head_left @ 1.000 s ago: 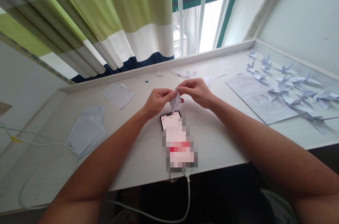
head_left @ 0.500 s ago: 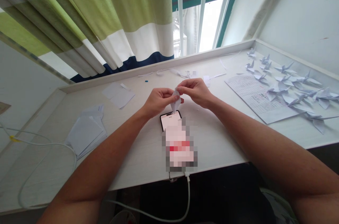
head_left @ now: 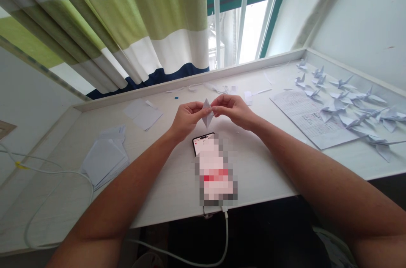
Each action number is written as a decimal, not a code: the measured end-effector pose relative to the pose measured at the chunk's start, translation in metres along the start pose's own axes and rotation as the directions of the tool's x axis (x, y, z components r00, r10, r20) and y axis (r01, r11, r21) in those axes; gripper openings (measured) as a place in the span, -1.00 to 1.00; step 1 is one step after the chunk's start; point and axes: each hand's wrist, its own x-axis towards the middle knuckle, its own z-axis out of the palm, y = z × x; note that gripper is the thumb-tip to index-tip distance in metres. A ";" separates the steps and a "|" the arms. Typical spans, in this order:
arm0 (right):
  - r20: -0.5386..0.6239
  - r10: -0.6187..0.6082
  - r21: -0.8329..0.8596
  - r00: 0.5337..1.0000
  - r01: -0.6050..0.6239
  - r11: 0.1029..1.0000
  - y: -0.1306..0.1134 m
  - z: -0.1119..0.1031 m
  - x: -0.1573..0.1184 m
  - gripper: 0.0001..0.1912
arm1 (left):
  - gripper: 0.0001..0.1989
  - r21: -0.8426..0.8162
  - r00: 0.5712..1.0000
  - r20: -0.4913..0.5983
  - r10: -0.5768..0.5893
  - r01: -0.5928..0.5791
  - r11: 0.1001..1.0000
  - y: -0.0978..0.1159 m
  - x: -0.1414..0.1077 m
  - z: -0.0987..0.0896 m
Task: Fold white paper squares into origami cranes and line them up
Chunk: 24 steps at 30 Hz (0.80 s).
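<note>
Our hands (head_left: 211, 111) pinch a diamond-shaped folded white paper (head_left: 207, 119) above a black-edged phone (head_left: 204, 145). White paper cranes (head_left: 358, 103) crowd our right.

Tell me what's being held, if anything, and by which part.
Folded paper, pinched near its middle by the left hand; the right hand is at its right edge, grip unclear.

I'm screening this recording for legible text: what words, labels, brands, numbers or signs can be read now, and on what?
None can be read reliably.
Phone: small marks at the top of the screen, too small; the rest is pixelated.
Gridded sheet: rows of writing, too small and blurred.
Folded paper: no text visible.
</note>
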 end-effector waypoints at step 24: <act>0.080 0.031 -0.113 0.996 -0.021 0.993 0.006 0.010 -0.004 -0.55 | -0.81 0.040 0.975 -0.208 0.080 -0.073 0.996 -0.001 0.005 0.000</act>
